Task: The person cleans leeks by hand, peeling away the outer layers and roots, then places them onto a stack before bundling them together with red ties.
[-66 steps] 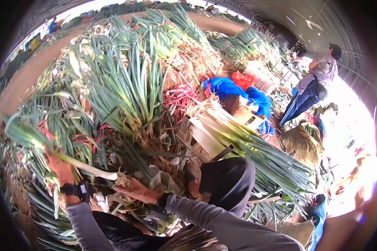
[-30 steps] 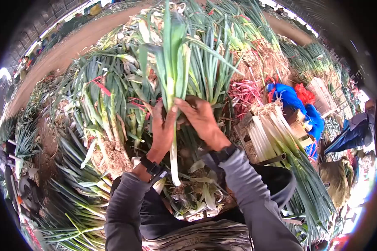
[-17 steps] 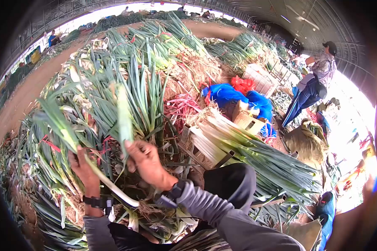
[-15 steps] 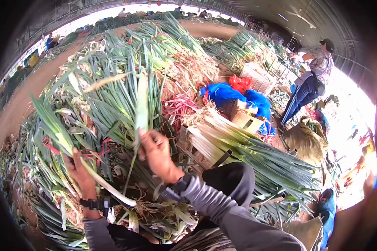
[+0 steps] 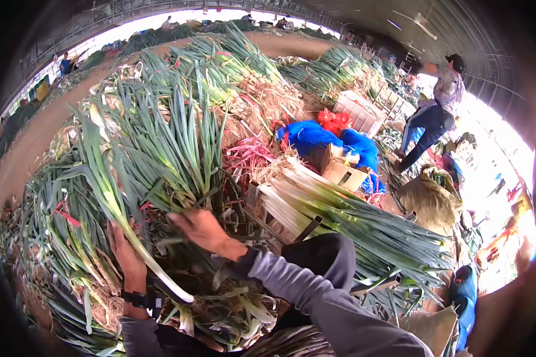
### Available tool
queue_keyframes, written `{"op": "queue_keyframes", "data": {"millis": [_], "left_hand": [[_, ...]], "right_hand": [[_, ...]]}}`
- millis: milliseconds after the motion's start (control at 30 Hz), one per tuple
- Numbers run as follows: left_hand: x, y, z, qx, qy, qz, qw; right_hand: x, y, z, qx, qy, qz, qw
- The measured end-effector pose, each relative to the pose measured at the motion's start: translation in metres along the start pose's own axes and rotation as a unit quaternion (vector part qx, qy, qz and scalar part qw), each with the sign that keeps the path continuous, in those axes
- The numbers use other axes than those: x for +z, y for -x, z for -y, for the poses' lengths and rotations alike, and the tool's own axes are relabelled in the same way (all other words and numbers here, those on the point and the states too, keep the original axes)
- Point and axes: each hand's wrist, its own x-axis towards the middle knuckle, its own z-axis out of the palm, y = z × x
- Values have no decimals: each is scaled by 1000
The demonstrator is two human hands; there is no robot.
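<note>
Leek [image 5: 114,205] slants across the lower left of the head view, leaves at the upper left, white root end toward the lap; its leaf tips run into the heap of leeks [image 5: 181,146] behind and are hard to separate from it. The left hand [image 5: 127,253] is clamped on the middle of the stalk, though part of its grip is hidden behind the stem. The right hand [image 5: 205,231] is apart from it, reaching over the heap to the right of the leek; its fingertips are smeared by motion, so whether they pinch anything cannot be told. A dark watch [image 5: 136,298] circles the left wrist, and the left forearm is cut off at the bottom edge. The right sleeve [image 5: 304,291] covers part of the lap. Right of the hands, a bundle of leeks [image 5: 351,220] lies on a rack whose underside is mostly hidden by the bundle and the raised knee [image 5: 327,256]. Beyond it sit pink ties [image 5: 250,156], tangled too tightly to count, a carton [image 5: 342,172] and crumpled blue cloth [image 5: 307,135] partly behind it. A co-worker [image 5: 446,98] stands at upper right, forearms hard to make out. Glare washes out the far right, and black lens edges swallow the corners.
</note>
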Motion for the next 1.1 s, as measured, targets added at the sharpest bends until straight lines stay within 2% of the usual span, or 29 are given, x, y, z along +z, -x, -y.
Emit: {"op": "queue_keyframes", "data": {"millis": [33,67,133,200,233,367,467,500,600,667,733,800,900,1000,1100], "left_hand": [[-2,-5,5,-12,21,25,999],[-1,-10,8,-21,44,48,998],[4,-8,6,-26,50,105,993],[-7,-20,23,-26,48,146,988],[7,-7,15,-59,143,111,982],[-4,-12,30,-41,151,138,978],[-32,-33,47,-49,165,195,966],[-37,-31,43,-76,103,133,983],[2,0,6,-51,115,131,983],[-13,-11,17,-75,105,135,982],[-30,-26,26,-130,120,168,970],[-18,-17,19,-110,110,142,978],[-5,-4,9,-101,107,114,983],[2,1,1,-90,101,107,985],[6,3,-5,-99,105,111,983]], "right_hand": [[8,-3,11,90,-28,65,993],[17,-6,21,48,-34,46,997],[42,-16,22,-60,48,-72,994],[62,-30,29,-75,-22,-77,994],[69,-35,31,-81,-56,-81,992],[89,-43,27,-43,17,-63,997],[95,-43,14,-19,-30,-41,999],[97,-45,7,7,-97,-2,995],[93,-50,-3,64,-276,97,954],[84,-52,-3,73,-369,143,916],[60,-48,17,90,-375,173,906],[55,-47,18,101,-376,205,898],[65,-48,7,-4,-248,190,950],[60,-44,10,21,-300,178,937],[56,-44,18,28,-284,194,938]]}}
